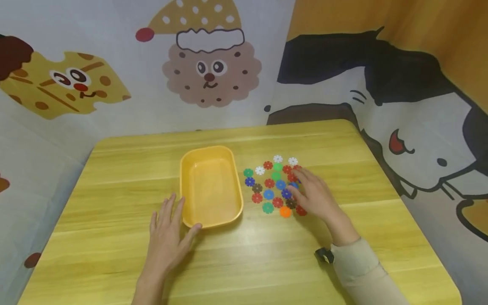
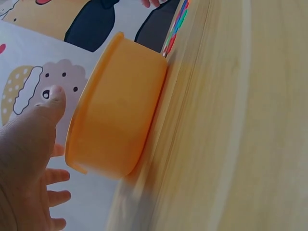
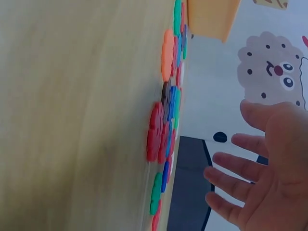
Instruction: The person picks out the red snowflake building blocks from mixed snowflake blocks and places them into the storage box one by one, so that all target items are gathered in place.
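A yellow-orange plastic tray point(image 1: 211, 225) stands on the table with nothing in it. At its near left corner is my left hand point(image 1: 166, 237), fingers spread and straight, fingertips right by the rim; the left wrist view shows the thumb point(image 2: 54, 103) apart from the tray's side. To the right lie several flower-shaped plastic discs in red, blue, green, white and brown, among them an orange disc point(image 1: 285, 212). My right hand point(image 1: 316, 197) hovers over their right side with relaxed fingers, hiding some discs. In the right wrist view its palm holds nothing, beside a red disc point(image 3: 154, 132).
The wood-grain table point(image 1: 244, 271) has rounded corners and meets a wall hanging point(image 1: 133, 114) with cartoon figures at the back. A small black object point(image 1: 324, 255) shows at the right sleeve's cuff point(image 1: 354, 258).
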Demonstrator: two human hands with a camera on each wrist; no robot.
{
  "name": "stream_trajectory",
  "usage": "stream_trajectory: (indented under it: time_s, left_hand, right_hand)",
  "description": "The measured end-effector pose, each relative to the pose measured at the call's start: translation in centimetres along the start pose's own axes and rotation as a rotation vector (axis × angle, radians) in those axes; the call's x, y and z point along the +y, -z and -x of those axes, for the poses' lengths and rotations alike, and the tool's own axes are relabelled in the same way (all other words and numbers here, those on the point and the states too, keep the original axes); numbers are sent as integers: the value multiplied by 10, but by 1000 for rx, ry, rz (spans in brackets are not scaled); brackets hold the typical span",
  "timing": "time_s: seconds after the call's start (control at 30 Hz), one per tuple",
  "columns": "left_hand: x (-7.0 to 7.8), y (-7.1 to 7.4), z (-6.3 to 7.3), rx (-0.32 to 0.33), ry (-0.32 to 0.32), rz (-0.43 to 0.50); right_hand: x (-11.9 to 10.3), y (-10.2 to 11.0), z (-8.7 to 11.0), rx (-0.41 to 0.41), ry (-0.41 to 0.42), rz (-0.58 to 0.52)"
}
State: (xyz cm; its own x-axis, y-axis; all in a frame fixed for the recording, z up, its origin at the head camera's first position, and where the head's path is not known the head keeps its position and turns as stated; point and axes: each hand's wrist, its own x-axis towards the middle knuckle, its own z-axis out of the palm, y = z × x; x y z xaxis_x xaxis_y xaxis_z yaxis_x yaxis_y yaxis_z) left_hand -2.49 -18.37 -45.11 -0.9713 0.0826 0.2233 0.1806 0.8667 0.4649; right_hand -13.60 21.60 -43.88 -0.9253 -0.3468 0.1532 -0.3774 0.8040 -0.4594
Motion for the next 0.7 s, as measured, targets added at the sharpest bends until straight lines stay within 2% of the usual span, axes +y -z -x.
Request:
stream_trajectory:
  time_s: [0.23,0.33,0.43,0.5,0.57,0.7]
  left_hand:
    - [3,-5,-4,121,45,177]
    - [6,-8,-3,176,115,257]
    - [9,-11,-2,216,218,301]
    - [10,-11,-2,225,288,320]
    - [11,-11,-2,206,340,332]
    - [12,-10,-3,153,392,377]
  right_hand:
    - [9,5,-10,-29,-73,-83]
    - [13,6,-14,-47,-89,-90]
    - [18,6,-18,-55,-86,-75]
    - [19,6,-21,-59,-84,-62]
    - [21,6,-24,-63,-88,-54]
    - [24,5,-29,-75,-104,-60]
